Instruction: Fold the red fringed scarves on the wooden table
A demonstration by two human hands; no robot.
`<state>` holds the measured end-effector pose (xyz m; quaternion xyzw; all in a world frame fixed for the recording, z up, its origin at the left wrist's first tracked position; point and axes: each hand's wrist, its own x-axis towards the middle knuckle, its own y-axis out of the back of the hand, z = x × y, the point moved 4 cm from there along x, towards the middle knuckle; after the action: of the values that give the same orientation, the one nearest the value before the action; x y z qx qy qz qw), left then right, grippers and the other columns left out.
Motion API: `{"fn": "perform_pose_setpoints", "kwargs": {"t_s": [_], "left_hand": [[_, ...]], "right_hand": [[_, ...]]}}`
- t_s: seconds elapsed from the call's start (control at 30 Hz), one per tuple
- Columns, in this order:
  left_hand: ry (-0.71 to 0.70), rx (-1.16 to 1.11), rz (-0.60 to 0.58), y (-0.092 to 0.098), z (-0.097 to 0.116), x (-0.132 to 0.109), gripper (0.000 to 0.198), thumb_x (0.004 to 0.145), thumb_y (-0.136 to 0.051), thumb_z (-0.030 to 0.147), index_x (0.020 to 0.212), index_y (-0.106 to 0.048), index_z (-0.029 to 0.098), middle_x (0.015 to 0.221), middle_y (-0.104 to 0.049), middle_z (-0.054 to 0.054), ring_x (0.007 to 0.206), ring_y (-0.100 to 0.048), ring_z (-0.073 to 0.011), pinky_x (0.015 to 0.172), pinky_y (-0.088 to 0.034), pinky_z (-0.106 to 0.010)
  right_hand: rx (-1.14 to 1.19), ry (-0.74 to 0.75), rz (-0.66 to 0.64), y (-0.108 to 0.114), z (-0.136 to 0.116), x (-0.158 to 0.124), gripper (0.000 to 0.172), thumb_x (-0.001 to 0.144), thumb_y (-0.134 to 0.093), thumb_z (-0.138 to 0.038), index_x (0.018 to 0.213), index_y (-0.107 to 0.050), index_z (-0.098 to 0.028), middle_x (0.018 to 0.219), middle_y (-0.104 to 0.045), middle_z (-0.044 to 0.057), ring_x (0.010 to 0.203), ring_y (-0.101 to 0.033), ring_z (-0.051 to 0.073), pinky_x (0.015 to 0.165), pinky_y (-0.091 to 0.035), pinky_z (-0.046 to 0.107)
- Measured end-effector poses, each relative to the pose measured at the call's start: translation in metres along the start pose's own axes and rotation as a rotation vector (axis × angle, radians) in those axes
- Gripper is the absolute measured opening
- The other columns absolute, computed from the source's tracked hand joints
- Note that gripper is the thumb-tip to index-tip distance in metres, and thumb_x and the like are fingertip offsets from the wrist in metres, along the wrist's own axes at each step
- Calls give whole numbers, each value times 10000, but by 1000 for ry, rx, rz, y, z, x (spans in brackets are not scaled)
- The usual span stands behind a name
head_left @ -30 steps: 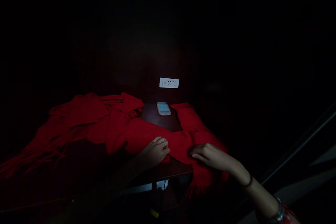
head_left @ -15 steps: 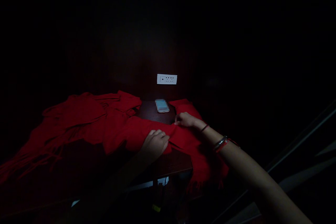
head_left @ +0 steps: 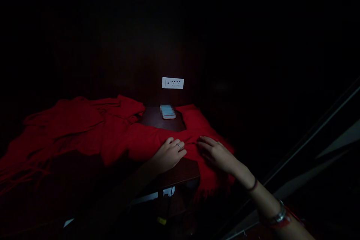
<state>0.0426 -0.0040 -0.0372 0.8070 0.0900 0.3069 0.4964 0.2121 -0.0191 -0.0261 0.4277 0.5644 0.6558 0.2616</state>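
A long red scarf point(head_left: 149, 140) with fringed ends lies across a dark wooden tabletop point(head_left: 180, 172), spread on the right and crumpled on the left. My left hand point(head_left: 170, 155), wearing a ring, rests at the scarf's near edge with its fingers curled on the cloth. Just right of it, my right hand point(head_left: 219, 155) lies palm down on the scarf, fingers stretched out. The cloth shows small creases between the two hands. On the right, the scarf's fringed end hangs over the table edge.
Behind the scarf a phone point(head_left: 168, 111) with a blurred screen lies on the table. A white wall socket point(head_left: 173, 83) is above it. Below the table, a small yellow object point(head_left: 161, 220) is visible. Most of the surroundings are too dark to make out.
My right hand has moved nearer and to the right, from fingers bunched on the cloth's far edge to fingers outstretched on top. My left hand stays on the scarf. The view has shifted slightly.
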Motion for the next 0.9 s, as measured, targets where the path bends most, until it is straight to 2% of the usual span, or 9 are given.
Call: {"fn": "perform_pose_setpoints", "kwargs": {"t_s": [0.17,0.27,0.33,0.43,0.57,0.63,0.73,0.8,0.9], "left_hand": [[261,42,-30,-4,-19,8,207,756,-509,280,937,-538,183,990,-487,-70,900,-413,-221,703,-321,-334],[274,9,-63,-7,-25,10,210,729,-545,283,916,-543,187,1006,-467,-71,915,-406,-222,714,-340,-326],[235,-15,-61,-7,-24,10,177,736,-531,227,910,-535,194,1012,-459,-63,922,-407,-211,734,-344,-320],[164,-49,-33,-7,-18,10,195,752,-494,160,941,-514,204,1034,-449,-56,944,-407,-194,765,-342,-311],[121,-75,-23,-10,-14,8,320,728,-552,269,1036,-491,208,1090,-438,-69,992,-396,-217,793,-338,-332],[118,-75,-35,-15,-15,7,388,719,-551,364,1067,-491,201,1139,-422,-90,1028,-380,-241,808,-329,-354],[134,-66,-62,-19,-17,5,481,714,-499,492,1088,-496,188,1203,-387,-121,1066,-354,-277,828,-306,-397],[134,-51,-62,-17,-18,5,539,698,-499,521,1118,-474,185,1225,-372,-131,1083,-338,-292,834,-294,-411],[65,-14,-22,-9,-12,8,444,727,-528,401,1108,-468,179,1219,-388,-107,1096,-331,-264,859,-273,-383]], "right_hand": [[-133,-9,48,-2,9,27,297,767,-444,-182,1048,-533,-147,1237,-382,130,1126,-354,226,883,-339,349],[-199,-44,37,-1,9,31,147,766,-449,-176,793,-589,-144,1029,-487,119,946,-459,210,787,-387,318],[-197,-95,102,5,8,28,158,789,-424,-197,727,-562,-148,916,-494,103,847,-472,188,738,-395,298],[-65,-136,161,13,5,19,195,836,-351,-240,789,-519,-152,857,-494,85,762,-476,157,696,-396,272],[193,-33,-78,6,1,6,241,861,-293,-279,900,-498,-159,839,-539,66,719,-506,136,687,-409,265],[227,-17,-193,-2,5,0,282,833,-360,-335,1020,-485,-165,1003,-525,100,895,-500,173,782,-392,306],[167,-100,-330,-14,15,-4,587,721,-518,-415,1231,-354,-175,1304,-281,157,1185,-275,275,910,-298,397],[115,-150,-333,-17,20,-2,697,678,-576,-368,1282,-285,-179,1366,-135,163,1227,-176,305,932,-268,411],[87,-147,-181,-7,17,5,569,721,-508,-198,1259,-328,-163,1318,-262,161,1153,-345,239,897,-326,334]]}}
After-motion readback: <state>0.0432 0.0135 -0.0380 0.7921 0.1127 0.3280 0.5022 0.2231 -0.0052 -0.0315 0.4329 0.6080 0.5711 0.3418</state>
